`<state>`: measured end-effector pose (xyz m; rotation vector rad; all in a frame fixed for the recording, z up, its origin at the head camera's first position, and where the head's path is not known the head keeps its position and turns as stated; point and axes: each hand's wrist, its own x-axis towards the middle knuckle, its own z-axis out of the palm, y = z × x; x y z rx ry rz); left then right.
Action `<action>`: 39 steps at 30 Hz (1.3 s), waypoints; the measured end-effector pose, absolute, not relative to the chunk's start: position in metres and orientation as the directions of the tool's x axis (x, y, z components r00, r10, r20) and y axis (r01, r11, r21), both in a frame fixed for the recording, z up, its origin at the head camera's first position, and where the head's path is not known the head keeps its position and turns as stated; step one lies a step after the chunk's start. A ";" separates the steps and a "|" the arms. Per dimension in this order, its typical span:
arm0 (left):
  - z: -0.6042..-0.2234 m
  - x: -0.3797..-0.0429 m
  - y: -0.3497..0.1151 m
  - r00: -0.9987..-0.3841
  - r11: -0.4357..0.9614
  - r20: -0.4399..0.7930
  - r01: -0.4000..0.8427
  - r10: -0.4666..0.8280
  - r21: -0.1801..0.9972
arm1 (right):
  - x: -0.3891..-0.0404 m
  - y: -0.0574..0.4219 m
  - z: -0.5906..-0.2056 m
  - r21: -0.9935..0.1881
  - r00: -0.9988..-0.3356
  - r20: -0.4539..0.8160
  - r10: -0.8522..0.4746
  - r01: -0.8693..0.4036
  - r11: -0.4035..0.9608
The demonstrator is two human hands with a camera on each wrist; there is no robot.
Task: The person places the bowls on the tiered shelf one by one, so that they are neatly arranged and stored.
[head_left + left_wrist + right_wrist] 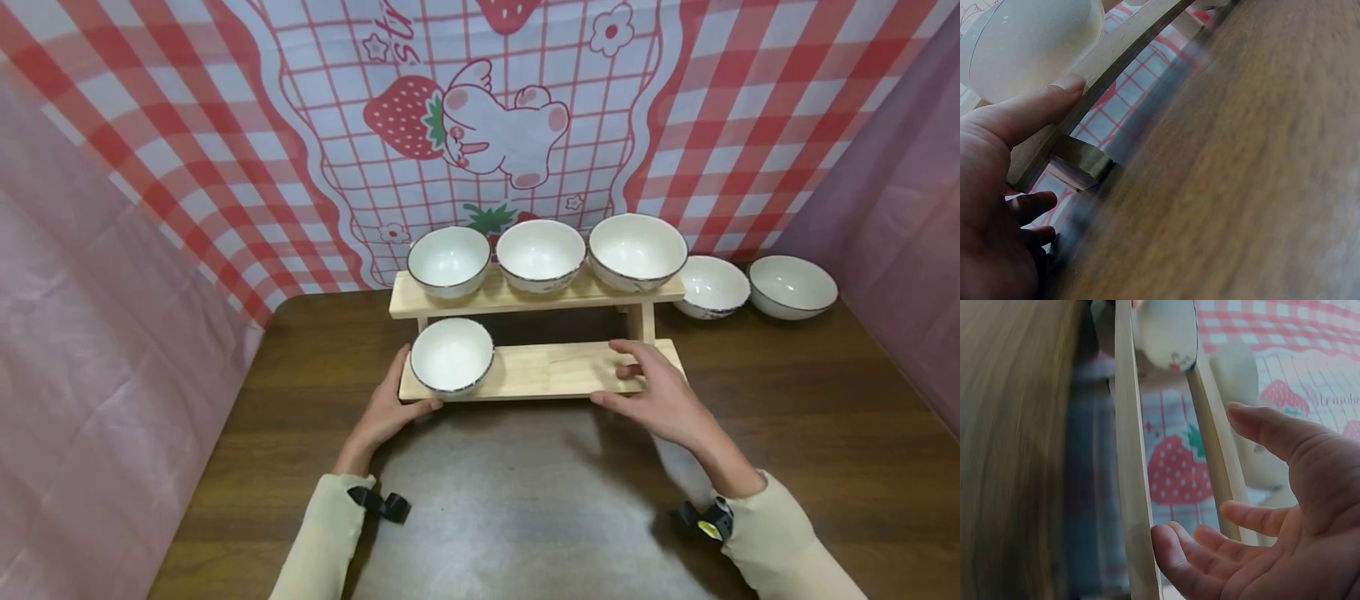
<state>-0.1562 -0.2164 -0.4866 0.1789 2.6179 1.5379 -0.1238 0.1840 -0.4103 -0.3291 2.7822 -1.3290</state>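
A two-tier wooden rack (555, 369) stands on the table. My left hand (386, 411) holds the left end of its lower board, the thumb lying along the front edge in the left wrist view. Close by that thumb, a white bowl with a dark rim (452, 357) sits upright on the lower board. My right hand (660, 396) is at the board's right end, fingers spread and slightly bent, with nothing in its grasp. Along the upper board (487, 302) stand three white bowls: a left one (448, 260), a middle one (540, 254) and a right one (637, 250).
Two more bowls, a nearer one (712, 287) and a farther-right one (792, 287), stand on the brown table (810, 442) right of the rack. A strawberry-print cloth (502, 108) hangs behind. Pink curtains (97, 350) border the sides.
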 end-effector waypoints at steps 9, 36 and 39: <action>-0.484 -0.155 -0.215 -0.989 0.481 -0.037 0.039 0.146 0.876 | -0.121 0.229 -0.406 -0.666 -0.991 0.063 -0.120 -0.132 0.734; -0.484 -0.156 -0.216 -0.987 0.488 -0.059 0.023 0.151 0.873 | -0.154 0.335 -0.394 -0.560 -0.995 0.054 0.089 0.044 0.827; -0.484 -0.155 -0.217 -0.987 0.478 -0.060 0.017 0.146 0.878 | -0.161 0.346 -0.392 -0.553 -0.991 0.059 0.116 0.065 0.831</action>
